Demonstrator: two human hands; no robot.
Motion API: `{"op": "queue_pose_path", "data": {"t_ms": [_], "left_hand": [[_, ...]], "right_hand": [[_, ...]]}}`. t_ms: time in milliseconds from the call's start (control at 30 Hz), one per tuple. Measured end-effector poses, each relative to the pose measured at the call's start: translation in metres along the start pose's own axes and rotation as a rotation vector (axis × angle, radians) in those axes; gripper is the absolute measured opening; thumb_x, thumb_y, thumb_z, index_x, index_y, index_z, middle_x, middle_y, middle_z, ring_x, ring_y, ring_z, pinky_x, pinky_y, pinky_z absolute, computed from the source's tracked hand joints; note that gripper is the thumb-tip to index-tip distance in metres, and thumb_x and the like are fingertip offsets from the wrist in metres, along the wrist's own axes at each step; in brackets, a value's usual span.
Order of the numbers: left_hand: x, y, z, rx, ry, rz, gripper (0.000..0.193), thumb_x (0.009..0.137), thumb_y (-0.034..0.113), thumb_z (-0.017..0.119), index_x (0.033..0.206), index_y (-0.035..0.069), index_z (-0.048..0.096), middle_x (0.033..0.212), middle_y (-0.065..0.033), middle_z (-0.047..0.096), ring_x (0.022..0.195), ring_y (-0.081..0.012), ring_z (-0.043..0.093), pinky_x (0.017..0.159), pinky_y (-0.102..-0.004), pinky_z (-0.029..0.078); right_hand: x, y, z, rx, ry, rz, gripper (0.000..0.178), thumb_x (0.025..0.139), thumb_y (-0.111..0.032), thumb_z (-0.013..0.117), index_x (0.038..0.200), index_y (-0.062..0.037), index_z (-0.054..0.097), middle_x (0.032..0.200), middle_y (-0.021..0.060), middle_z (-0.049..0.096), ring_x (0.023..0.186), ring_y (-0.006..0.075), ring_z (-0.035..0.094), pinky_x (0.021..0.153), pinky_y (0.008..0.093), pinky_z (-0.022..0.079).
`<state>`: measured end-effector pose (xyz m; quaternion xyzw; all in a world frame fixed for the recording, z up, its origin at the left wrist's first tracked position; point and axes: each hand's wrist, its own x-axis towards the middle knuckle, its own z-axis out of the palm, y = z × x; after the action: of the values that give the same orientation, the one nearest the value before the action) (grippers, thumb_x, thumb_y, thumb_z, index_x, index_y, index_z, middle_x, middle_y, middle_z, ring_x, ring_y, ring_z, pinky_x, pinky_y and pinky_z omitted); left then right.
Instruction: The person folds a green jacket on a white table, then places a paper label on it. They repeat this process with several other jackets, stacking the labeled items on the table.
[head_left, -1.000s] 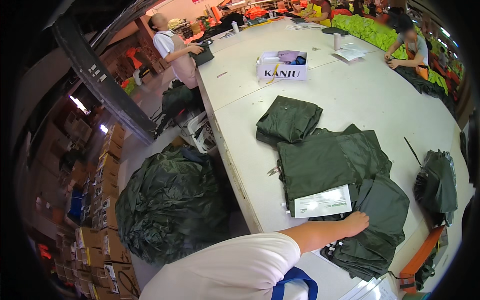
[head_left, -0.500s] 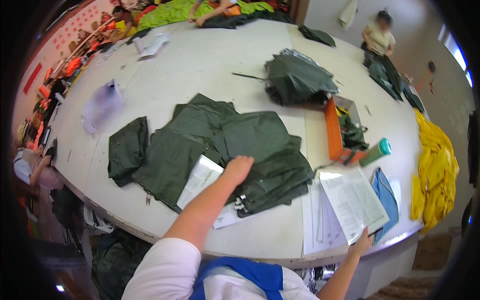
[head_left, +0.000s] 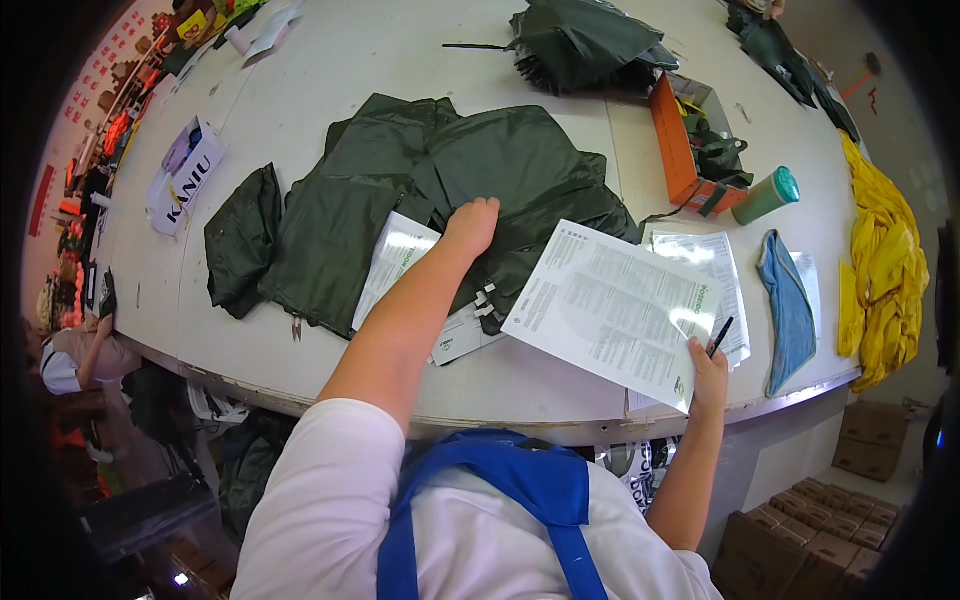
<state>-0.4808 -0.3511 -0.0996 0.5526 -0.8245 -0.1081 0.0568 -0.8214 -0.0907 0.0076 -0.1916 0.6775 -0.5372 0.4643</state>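
A spread pile of dark green coated garments [head_left: 350, 235] lies on the table before me. My left hand [head_left: 472, 226] rests on the pile's middle, fingers curled closed at a fold of the cloth; the fingertips are partly hidden. A printed white sheet [head_left: 400, 250] lies partly under my left forearm, on the garments. In my right hand [head_left: 708, 375] is the lower right corner of another printed sheet [head_left: 610, 310], tilted above the table, along with a black pen [head_left: 720, 337]. Small white tags [head_left: 485, 296] show at the pile's near edge.
Right of the pile are more printed sheets [head_left: 705, 260], a blue cloth piece [head_left: 787, 310], a green bottle [head_left: 766, 195] and an orange box [head_left: 678, 150]. Yellow fabric [head_left: 885, 270] hangs over the right edge. A dark green bundle [head_left: 590, 45] and white box [head_left: 185, 170] stand farther off.
My right hand has lifted the printed sheet and brought it left, toward the garments. My left hand stays on the pile. The view has tilted down.
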Motion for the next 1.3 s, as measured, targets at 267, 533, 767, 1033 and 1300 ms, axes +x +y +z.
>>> {"op": "queue_pose_path", "data": {"t_ms": [267, 533, 767, 1033, 1300], "left_hand": [[-0.001, 0.011, -0.01, -0.202, 0.034, -0.081, 0.015, 0.074, 0.015, 0.056, 0.073, 0.009, 0.07, 0.082, -0.0168, 0.067, 0.076, -0.034, 0.066, 0.067, -0.0456, 0.052], [-0.016, 0.064, -0.027, -0.287, 0.128, 0.053, 0.011, 0.066, 0.008, 0.062, 0.074, 0.006, 0.069, 0.078, -0.0172, 0.067, 0.078, -0.0337, 0.066, 0.066, -0.0423, 0.054], [-0.097, 0.047, -0.138, -0.787, -0.023, -0.109, 0.02, 0.071, 0.018, 0.062, 0.087, 0.007, 0.068, 0.08, -0.0163, 0.066, 0.077, -0.0339, 0.065, 0.067, -0.041, 0.051], [-0.11, 0.08, -0.089, -0.569, -0.048, -0.073, 0.008, 0.075, 0.007, 0.057, 0.08, 0.002, 0.056, 0.072, -0.0135, 0.061, 0.066, -0.0299, 0.059, 0.06, -0.0383, 0.046], [-0.118, 0.079, -0.082, -0.589, -0.071, -0.172, 0.008, 0.076, 0.006, 0.058, 0.083, 0.002, 0.057, 0.072, -0.0112, 0.06, 0.065, -0.0257, 0.059, 0.06, -0.0353, 0.046]], "right_hand": [[0.014, 0.012, -0.021, -0.418, 0.042, -0.056, 0.051, 0.088, -0.031, 0.057, 0.121, 0.0074, 0.054, 0.108, 0.017, 0.063, 0.09, 0.0238, 0.061, 0.082, 0.0337, 0.049], [0.067, 0.017, -0.091, -0.896, 0.027, -0.042, 0.052, 0.087, -0.033, 0.057, 0.118, 0.0081, 0.056, 0.105, 0.0187, 0.064, 0.088, 0.0259, 0.061, 0.081, 0.035, 0.048], [-0.001, -0.071, 0.016, -0.633, -0.085, -0.117, 0.039, 0.085, -0.021, 0.06, 0.111, 0.0088, 0.058, 0.098, 0.0121, 0.064, 0.082, 0.0189, 0.06, 0.075, 0.0307, 0.049], [-0.002, -0.012, -0.017, -0.21, 0.019, 0.032, 0.03, 0.087, -0.012, 0.059, 0.108, 0.0095, 0.057, 0.094, 0.0117, 0.065, 0.079, 0.0164, 0.063, 0.069, 0.0273, 0.05], [-0.015, -0.015, -0.026, -0.199, -0.075, 0.205, 0.026, 0.085, -0.007, 0.059, 0.106, 0.0085, 0.058, 0.088, 0.0107, 0.066, 0.069, 0.016, 0.064, 0.065, 0.0271, 0.05]]}}
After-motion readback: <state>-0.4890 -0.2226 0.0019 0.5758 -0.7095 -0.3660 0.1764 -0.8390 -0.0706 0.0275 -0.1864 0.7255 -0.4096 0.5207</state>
